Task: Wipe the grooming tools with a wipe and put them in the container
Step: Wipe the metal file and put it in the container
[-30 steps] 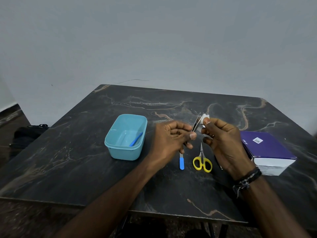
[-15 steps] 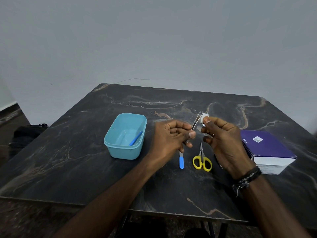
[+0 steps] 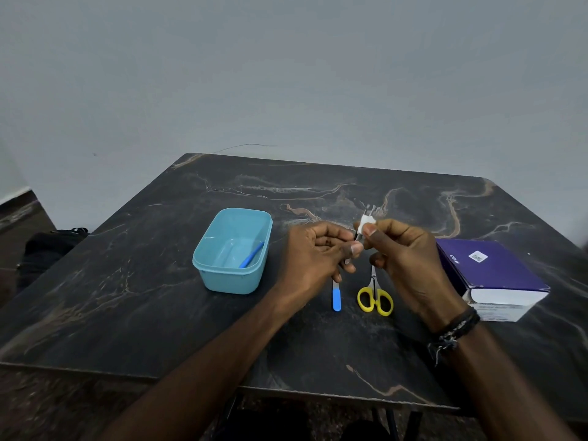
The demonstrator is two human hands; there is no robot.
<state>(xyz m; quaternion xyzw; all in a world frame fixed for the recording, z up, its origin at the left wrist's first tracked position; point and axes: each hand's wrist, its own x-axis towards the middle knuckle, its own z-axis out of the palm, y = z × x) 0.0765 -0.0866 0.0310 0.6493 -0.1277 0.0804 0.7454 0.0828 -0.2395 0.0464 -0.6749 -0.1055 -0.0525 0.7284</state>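
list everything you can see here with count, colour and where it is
container: 1, light blue, table left of the hands
blue-handled tool: 1, blue, inside the container
tweezers: 1, metal, held between both hands
wipe: 1, white, pinched on the tweezers
file: 1, blue handle, table under left hand
scissors: 1, yellow handles, beside the file
box: 1, purple, table right
table: 1, dark marbled
left hand: 1, grips tweezers
right hand: 1, pinches wipe

Dark marble-look table [image 3: 159, 297] against a plain grey wall [image 3: 286, 74].
The wall fills the view from 9 to 3 o'clock, evenly lit; at 9 o'clock a strip of dark floor [image 3: 19, 218] shows, with a black bag [image 3: 47, 253] beside the table's edge.
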